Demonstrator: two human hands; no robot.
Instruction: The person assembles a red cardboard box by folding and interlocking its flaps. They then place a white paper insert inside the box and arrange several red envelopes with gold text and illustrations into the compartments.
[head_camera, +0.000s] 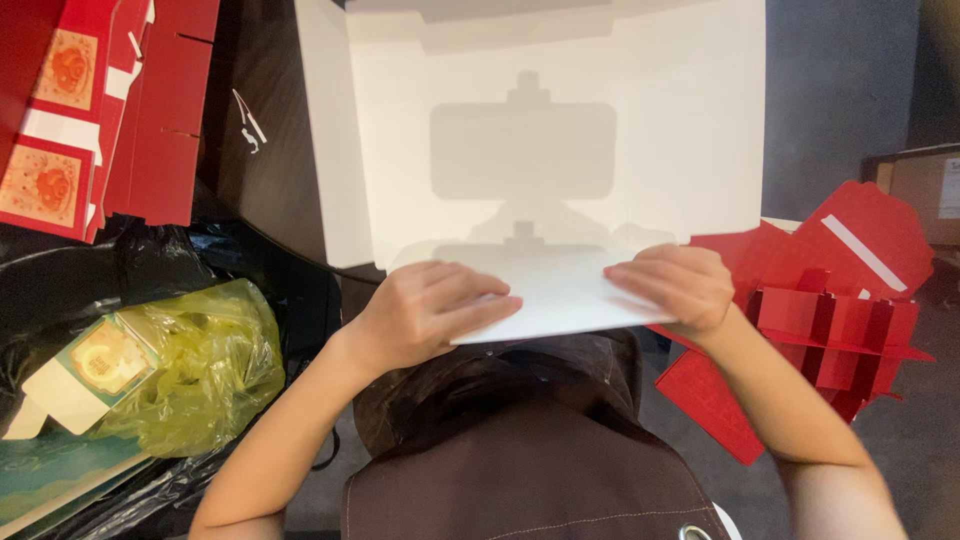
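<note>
A large white cardboard sheet (560, 130) with folded side panels stands open in front of me, its inner white face toward the camera. My left hand (425, 305) presses on the near flap (560, 295) of the sheet, fingers curled over it. My right hand (675, 285) grips the same flap at its right end, fingers bent on top. The flap is folded toward my lap. A shadow of a head-worn camera falls on the sheet's middle.
Red flat box blanks (110, 110) with orange square prints lie at the upper left. Folded red cardboard dividers (840, 310) sit at the right. A yellow plastic bag (195, 360) with a small carton rests in a black bag at the left. Dark table edge (270, 150) behind.
</note>
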